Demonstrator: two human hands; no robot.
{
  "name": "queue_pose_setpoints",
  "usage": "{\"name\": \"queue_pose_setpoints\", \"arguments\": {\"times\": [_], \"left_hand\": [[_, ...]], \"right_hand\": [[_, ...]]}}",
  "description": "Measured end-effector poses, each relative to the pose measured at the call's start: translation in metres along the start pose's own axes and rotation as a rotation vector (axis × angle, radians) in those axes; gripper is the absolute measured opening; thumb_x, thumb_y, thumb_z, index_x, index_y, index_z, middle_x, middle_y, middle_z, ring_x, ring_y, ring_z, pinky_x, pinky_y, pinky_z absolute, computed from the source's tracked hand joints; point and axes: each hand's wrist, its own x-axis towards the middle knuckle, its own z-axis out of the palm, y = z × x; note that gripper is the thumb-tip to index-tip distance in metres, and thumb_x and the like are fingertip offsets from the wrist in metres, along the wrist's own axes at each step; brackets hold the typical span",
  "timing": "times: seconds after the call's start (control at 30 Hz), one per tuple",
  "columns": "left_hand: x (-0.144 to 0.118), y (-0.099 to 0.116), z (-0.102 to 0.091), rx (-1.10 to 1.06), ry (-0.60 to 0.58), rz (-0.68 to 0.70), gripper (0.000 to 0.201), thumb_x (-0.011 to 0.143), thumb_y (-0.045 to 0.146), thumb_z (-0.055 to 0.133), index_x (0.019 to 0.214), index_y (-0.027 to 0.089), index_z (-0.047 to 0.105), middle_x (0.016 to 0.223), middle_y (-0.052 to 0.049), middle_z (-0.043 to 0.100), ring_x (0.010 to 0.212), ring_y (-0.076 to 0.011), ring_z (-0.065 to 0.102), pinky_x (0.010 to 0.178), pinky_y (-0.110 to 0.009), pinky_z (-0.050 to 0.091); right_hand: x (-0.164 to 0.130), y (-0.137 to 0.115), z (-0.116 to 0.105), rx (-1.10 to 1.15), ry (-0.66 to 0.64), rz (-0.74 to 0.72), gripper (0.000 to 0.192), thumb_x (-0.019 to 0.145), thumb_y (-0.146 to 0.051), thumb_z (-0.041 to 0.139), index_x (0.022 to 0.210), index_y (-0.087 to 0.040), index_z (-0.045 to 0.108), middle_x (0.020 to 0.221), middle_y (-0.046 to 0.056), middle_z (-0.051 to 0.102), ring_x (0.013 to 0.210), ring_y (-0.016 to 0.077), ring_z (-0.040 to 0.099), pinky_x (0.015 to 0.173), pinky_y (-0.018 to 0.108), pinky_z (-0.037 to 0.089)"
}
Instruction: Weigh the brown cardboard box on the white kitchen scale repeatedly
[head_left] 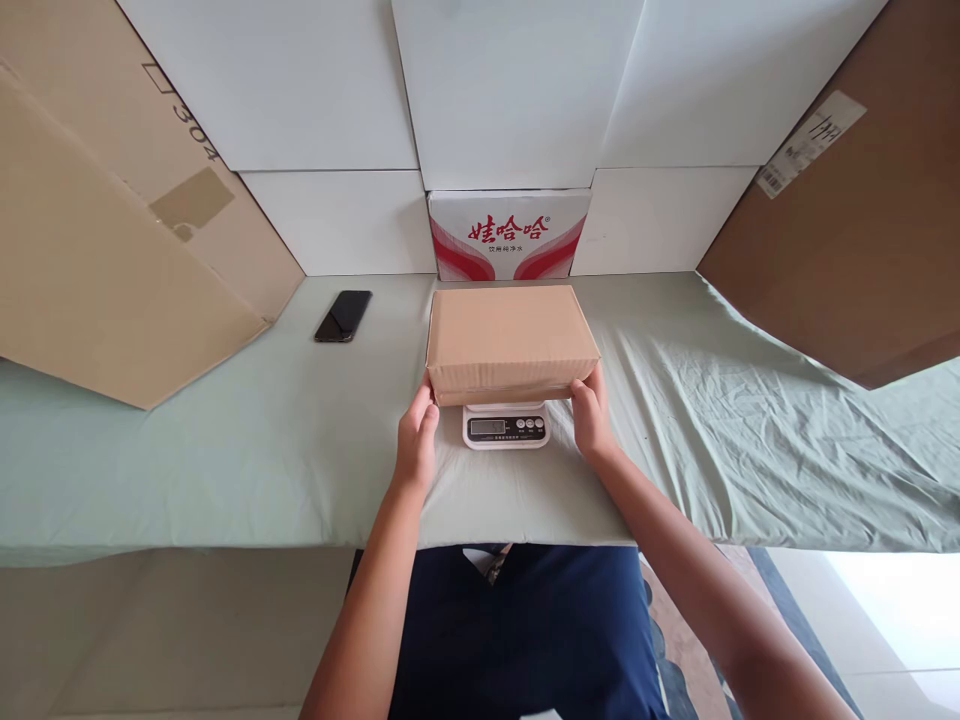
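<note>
scale (505, 427) platform hidden under box (511, 340) | display unreadable (too small)

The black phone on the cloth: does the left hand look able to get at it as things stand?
Probably yes. The phone lies flat on the green cloth, with bare cloth between it and the left hand. But that hand now rests against the brown box on the scale.

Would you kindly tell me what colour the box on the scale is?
Plain light brown cardboard: the box rests on the white scale, seen in the head view.

bright, even light; sharp; edges bend outward.
</note>
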Motion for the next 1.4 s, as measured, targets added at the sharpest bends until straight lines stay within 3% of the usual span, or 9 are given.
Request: {"name": "queue_pose_setpoints", "arguments": {"times": [0.13, 0.27, 0.37, 0.47, 0.57, 0.67, 0.87, 1.13, 1.4], "left_hand": [[0.0, 0.008, 0.004, 0.024, -0.07, 0.038, 0.063, 0.099, 0.058, 0.048, 0.151, 0.023, 0.053, 0.158, -0.012, 0.054, 0.15, -0.0307, 0.046, 0.126, -0.046, 0.035], [0.008, 0.018, 0.005, -0.016, -0.082, 0.039, 0.065, 0.096, 0.058, 0.052, 0.151, 0.022, 0.053, 0.159, -0.012, 0.053, 0.152, -0.0306, 0.043, 0.127, -0.046, 0.032], [0.034, 0.029, 0.007, -0.094, -0.128, 0.065, 0.064, 0.094, 0.051, 0.057, 0.15, 0.021, 0.053, 0.159, -0.011, 0.053, 0.154, -0.0303, 0.04, 0.127, -0.045, 0.032], [0.077, 0.036, 0.012, -0.201, -0.181, 0.112, 0.062, 0.086, 0.039, 0.058, 0.145, 0.019, 0.058, 0.154, -0.009, 0.058, 0.151, -0.0318, 0.044, 0.125, -0.045, 0.034], [0.121, 0.022, 0.019, -0.23, -0.164, 0.076, 0.059, 0.077, 0.032, 0.059, 0.135, 0.026, 0.065, 0.144, -0.004, 0.067, 0.147, -0.0277, 0.05, 0.122, -0.042, 0.038], [0.144, -0.009, 0.02, -0.226, -0.098, -0.023, 0.053, 0.072, 0.031, 0.061, 0.124, 0.028, 0.067, 0.133, -0.004, 0.072, 0.136, -0.0249, 0.059, 0.117, -0.04, 0.043], [0.147, -0.055, 0.01, -0.13, -0.047, -0.126, 0.046, 0.075, 0.034, 0.058, 0.12, 0.024, 0.061, 0.125, -0.006, 0.073, 0.125, -0.0232, 0.064, 0.108, -0.037, 0.047], [0.151, -0.057, 0.014, -0.112, -0.072, -0.123, 0.051, 0.07, 0.028, 0.06, 0.12, 0.02, 0.058, 0.132, -0.011, 0.07, 0.131, -0.0284, 0.06, 0.111, -0.041, 0.045], [0.153, -0.061, 0.016, -0.108, -0.087, -0.11, 0.054, 0.069, 0.028, 0.059, 0.123, 0.02, 0.058, 0.14, -0.012, 0.067, 0.137, -0.0302, 0.058, 0.115, -0.045, 0.043]], "right_hand": [[-0.004, 0.0, 0.007, -0.075, -0.003, -0.054, 0.036, 0.085, -0.045, 0.062, 0.118, -0.033, 0.063, 0.127, 0.002, 0.066, 0.125, 0.0255, 0.056, 0.118, 0.048, 0.042], [0.002, -0.006, 0.01, -0.105, -0.024, -0.1, 0.036, 0.087, -0.044, 0.059, 0.122, -0.032, 0.061, 0.129, 0.003, 0.064, 0.123, 0.0258, 0.054, 0.116, 0.048, 0.043], [0.023, -0.014, 0.014, -0.138, -0.02, -0.184, 0.041, 0.087, -0.041, 0.059, 0.127, -0.032, 0.058, 0.132, 0.004, 0.061, 0.126, 0.0262, 0.053, 0.119, 0.049, 0.039], [0.061, -0.013, 0.018, -0.168, -0.018, -0.285, 0.049, 0.085, -0.039, 0.061, 0.133, -0.031, 0.054, 0.137, 0.005, 0.058, 0.133, 0.027, 0.05, 0.122, 0.049, 0.037], [0.098, 0.004, 0.022, -0.187, -0.029, -0.325, 0.053, 0.083, -0.04, 0.061, 0.134, -0.029, 0.049, 0.138, 0.007, 0.057, 0.131, 0.0272, 0.052, 0.119, 0.049, 0.041], [0.119, 0.026, 0.024, -0.225, -0.016, -0.302, 0.055, 0.082, -0.039, 0.06, 0.134, -0.027, 0.046, 0.144, 0.009, 0.053, 0.136, 0.0277, 0.049, 0.121, 0.051, 0.039], [0.122, 0.049, 0.023, -0.258, -0.042, -0.21, 0.057, 0.077, -0.032, 0.058, 0.132, -0.024, 0.046, 0.141, 0.01, 0.055, 0.132, 0.0269, 0.05, 0.119, 0.049, 0.041], [0.126, 0.058, 0.015, -0.223, 0.022, -0.101, 0.046, 0.074, -0.032, 0.055, 0.119, -0.027, 0.048, 0.13, 0.005, 0.058, 0.128, 0.0257, 0.05, 0.12, 0.051, 0.039], [0.127, 0.06, 0.012, -0.267, -0.005, -0.078, 0.041, 0.081, -0.036, 0.053, 0.121, -0.028, 0.048, 0.135, 0.004, 0.056, 0.135, 0.0269, 0.047, 0.122, 0.051, 0.036]]}}
